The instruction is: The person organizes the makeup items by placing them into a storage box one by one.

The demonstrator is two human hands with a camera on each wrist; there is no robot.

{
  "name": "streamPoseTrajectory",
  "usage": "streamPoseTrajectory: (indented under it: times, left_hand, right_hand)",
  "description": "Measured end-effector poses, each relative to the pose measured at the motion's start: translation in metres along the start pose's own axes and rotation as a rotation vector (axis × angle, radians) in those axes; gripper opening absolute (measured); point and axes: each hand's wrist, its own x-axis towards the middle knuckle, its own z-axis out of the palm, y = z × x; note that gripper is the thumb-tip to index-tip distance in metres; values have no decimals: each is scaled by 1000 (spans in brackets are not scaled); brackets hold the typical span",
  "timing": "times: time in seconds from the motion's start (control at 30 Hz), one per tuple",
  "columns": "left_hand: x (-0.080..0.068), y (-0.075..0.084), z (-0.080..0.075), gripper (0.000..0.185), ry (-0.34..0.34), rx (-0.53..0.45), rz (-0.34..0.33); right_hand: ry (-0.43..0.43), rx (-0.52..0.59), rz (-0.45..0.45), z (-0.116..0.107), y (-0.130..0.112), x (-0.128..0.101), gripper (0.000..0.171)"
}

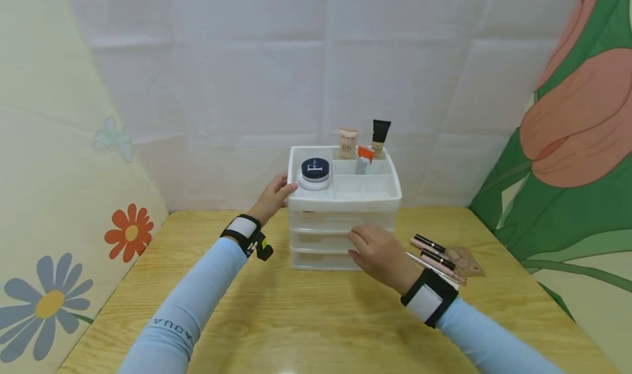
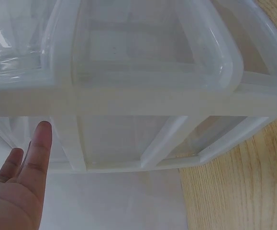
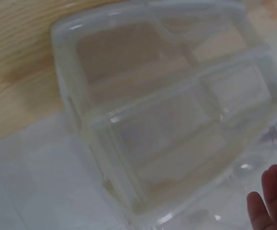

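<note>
A white plastic drawer organizer (image 1: 344, 205) with three clear, closed drawers stands on the wooden table. My left hand (image 1: 271, 198) rests against its upper left side, thumb near the front corner; the left wrist view shows its fingers (image 2: 37, 155) extended along the side. In front of the lower drawers is my right hand (image 1: 382, 256), fingers slightly bent and holding nothing; whether they touch a drawer is unclear. In the organizer's top tray sit a jar with a dark blue lid (image 1: 315, 169), a BB cream tube (image 1: 348, 142), a black-capped tube (image 1: 380, 135) and a small orange-capped tube (image 1: 364, 159).
Right of the organizer, several slim black-and-pink cosmetic tubes (image 1: 438, 259) lie on the table (image 1: 296, 319), partly over a flat beige palette (image 1: 466, 261). A white cloth (image 1: 237, 100) hangs behind, and floral-patterned cloths (image 1: 582, 143) flank the table.
</note>
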Motion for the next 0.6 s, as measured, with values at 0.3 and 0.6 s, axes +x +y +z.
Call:
streamPoseTrajectory:
  times: [0.3, 0.6]
  left_hand:
    - [-4, 3, 1, 53, -15, -3, -15]
    - [0, -2, 1, 48, 4, 6, 2]
  right_hand:
    - [11, -42, -45, 29, -2, -7, 31]
    - [53, -167, -99, 47, -1, -7, 38]
